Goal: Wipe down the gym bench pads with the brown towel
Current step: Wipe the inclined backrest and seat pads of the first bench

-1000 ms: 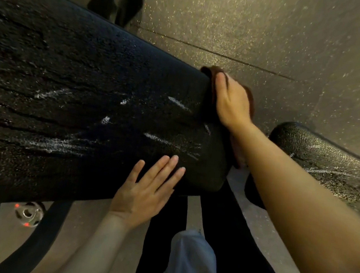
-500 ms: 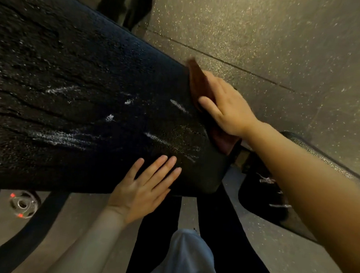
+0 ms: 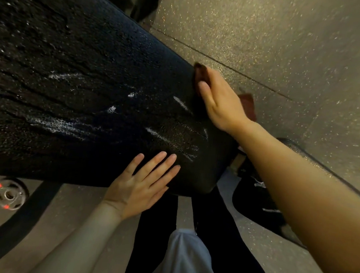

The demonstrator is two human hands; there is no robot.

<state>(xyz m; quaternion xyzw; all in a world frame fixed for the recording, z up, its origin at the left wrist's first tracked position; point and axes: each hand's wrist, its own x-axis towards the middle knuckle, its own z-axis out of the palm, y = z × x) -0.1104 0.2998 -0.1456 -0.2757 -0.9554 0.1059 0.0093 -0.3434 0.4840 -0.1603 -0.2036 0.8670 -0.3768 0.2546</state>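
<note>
A large black bench pad (image 3: 82, 85), wet and streaked with foam, fills the left half of the head view. My right hand (image 3: 220, 103) holds the brown towel (image 3: 200, 72) against the pad's far right corner, and a fold of the towel sticks out behind the hand. Its thumb lies along the pad; the fingers are hidden on the far side. My left hand (image 3: 143, 183) rests flat on the pad's near edge, fingers straight. A second black pad (image 3: 256, 198) sits lower right, partly behind my right forearm.
Speckled rubber floor (image 3: 279, 36) lies beyond the bench. A round metal disc with red marks (image 3: 10, 195) sits on the floor at lower left beside a black curved frame leg (image 3: 17, 222). My dark trousers (image 3: 156, 231) and light shirt stand close against the bench.
My right hand has slid the towel from the pad's end face up to its far corner. My left hand has stayed flat on the near edge.
</note>
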